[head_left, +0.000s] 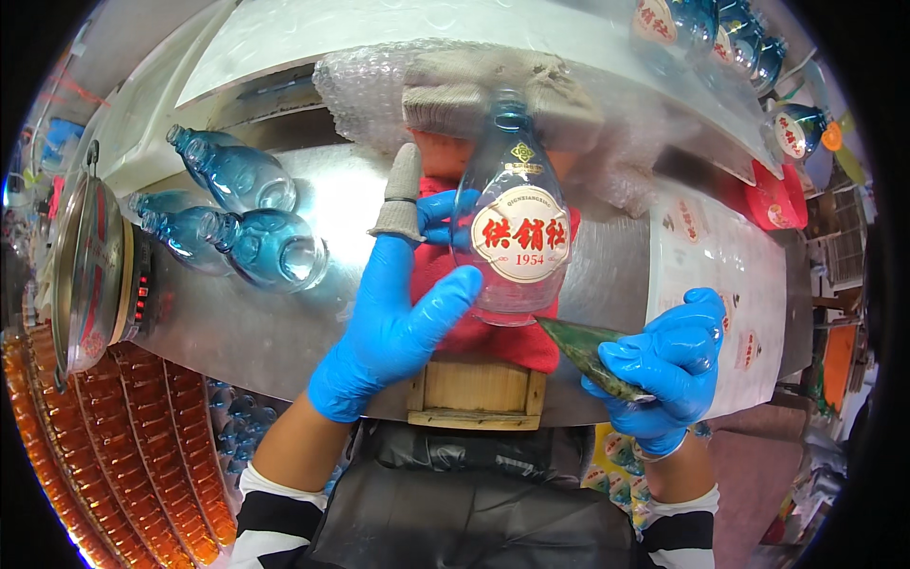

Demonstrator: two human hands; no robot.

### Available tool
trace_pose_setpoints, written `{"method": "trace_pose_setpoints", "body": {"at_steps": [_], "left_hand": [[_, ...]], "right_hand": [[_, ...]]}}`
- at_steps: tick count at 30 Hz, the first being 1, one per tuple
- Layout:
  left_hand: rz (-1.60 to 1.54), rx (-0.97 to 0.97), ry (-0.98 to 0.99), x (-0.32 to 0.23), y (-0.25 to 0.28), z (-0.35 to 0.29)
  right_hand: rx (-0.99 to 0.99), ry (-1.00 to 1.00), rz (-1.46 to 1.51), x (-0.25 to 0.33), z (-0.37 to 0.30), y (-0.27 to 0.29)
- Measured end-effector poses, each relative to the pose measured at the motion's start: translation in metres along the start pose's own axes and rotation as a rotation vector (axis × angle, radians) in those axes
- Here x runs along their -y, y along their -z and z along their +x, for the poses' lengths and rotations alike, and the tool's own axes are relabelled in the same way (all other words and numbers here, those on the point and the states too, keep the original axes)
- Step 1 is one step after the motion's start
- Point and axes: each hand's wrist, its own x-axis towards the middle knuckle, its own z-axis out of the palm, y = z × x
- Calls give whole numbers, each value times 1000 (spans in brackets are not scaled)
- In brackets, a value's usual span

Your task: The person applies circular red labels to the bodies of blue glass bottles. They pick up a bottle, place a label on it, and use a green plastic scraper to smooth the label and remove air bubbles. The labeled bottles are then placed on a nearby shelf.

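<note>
One blue bottle point(513, 194), label point(521, 234) up, lies on red cloth point(526, 353) on the desk point(607, 275): left hand point(393, 294) alongside, grip wide; right hand point(668, 365) holding a green scraper point(580, 346) near its base; step seemingly label-smoothing, next stroke calling for a steadied bottle.

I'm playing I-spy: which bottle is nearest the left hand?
The cream-labelled blue glass bottle, on the red cloth beside the blue-gloved left hand; the other blue bottles are farther away.

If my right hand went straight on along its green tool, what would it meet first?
Probably the lower end of the labelled bottle, though depth around the green tool's tip is unclear.
</note>
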Motion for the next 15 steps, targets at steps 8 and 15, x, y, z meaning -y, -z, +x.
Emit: {"method": "trace_pose_setpoints", "body": {"at_steps": [8,15], "left_hand": [[82,-6,-16,4,0,-6],[-259,-28,35,7,2,-12]], "right_hand": [[-1,45,-301,23,13,-1],[85,452,-578,43,24,-22]]}}
